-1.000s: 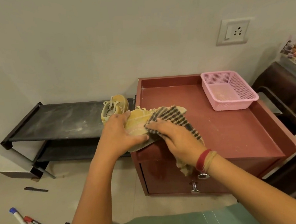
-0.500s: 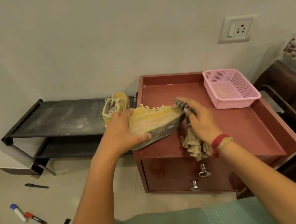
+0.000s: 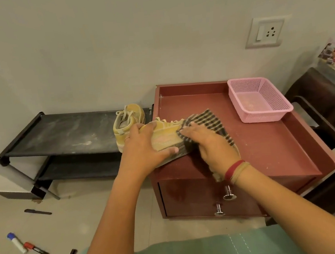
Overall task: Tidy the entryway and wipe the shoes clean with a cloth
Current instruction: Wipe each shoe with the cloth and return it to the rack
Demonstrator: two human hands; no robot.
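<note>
Entryway corner, pale wall [image 3: 114, 50], light tiled floor [image 3: 89, 212].

My left hand [image 3: 142, 149] has its grip clamped on a yellow shoe [image 3: 164, 137], fingers over the top, thumb under near the sole. The shoe is tilted on its side at the near left corner of the surface [image 3: 266, 144], a red-brown cabinet top with a raised rim. My right hand [image 3: 209, 145] presses a striped cloth [image 3: 206, 119] onto the toe end of the shoe; its grip is closed on the cloth, and a loose end hangs down past my wrist over the cabinet front. Red and tan bands sit on that wrist.

The surface shows pale dusty specks. A pink mesh basket [image 3: 263, 115] stands at its far right corner, well apart from the shoe. Two metal knobs [image 3: 229, 193] show on the cabinet front below.

To the left, touching the cabinet side, a low black shoe rack [image 3: 61, 135] with two shelves; the top shelf is smeared with white dust. The second yellow shoe [image 3: 128, 122] stands upright at its right end, heel toward me.

A wall socket [image 3: 265, 32] is above the basket. A dark chair [image 3: 330, 123] stands at right. Markers [image 3: 17, 242] and pens lie scattered on the floor at lower left.
</note>
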